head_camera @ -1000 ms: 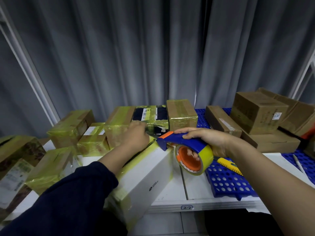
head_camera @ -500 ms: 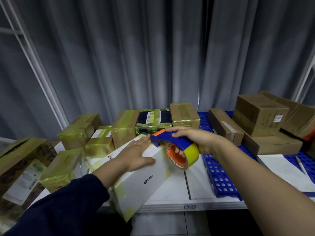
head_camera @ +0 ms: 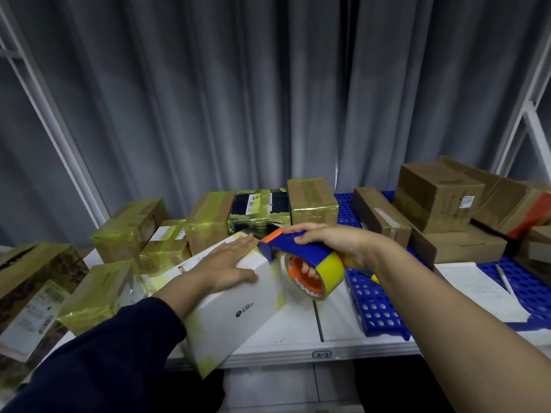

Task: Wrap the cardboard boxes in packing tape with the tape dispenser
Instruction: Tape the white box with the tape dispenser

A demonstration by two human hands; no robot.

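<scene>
The left hand (head_camera: 226,263) lies flat on one white box (head_camera: 238,305) with yellow-taped corners at the table (head_camera: 298,330) edge. The right hand (head_camera: 335,244) grips one blue tape dispenser (head_camera: 298,252) touching it. At least seven taped boxes (head_camera: 208,222) sit behind.

We see a dark navy long sleeve (head_camera: 104,362) on the left arm, its soft, lightly creased cloth ending in a plain cuff partway along the forearm, short of the left hand (head_camera: 229,265). The right arm is bare from the right hand (head_camera: 334,245) back to the frame's edge.
</scene>
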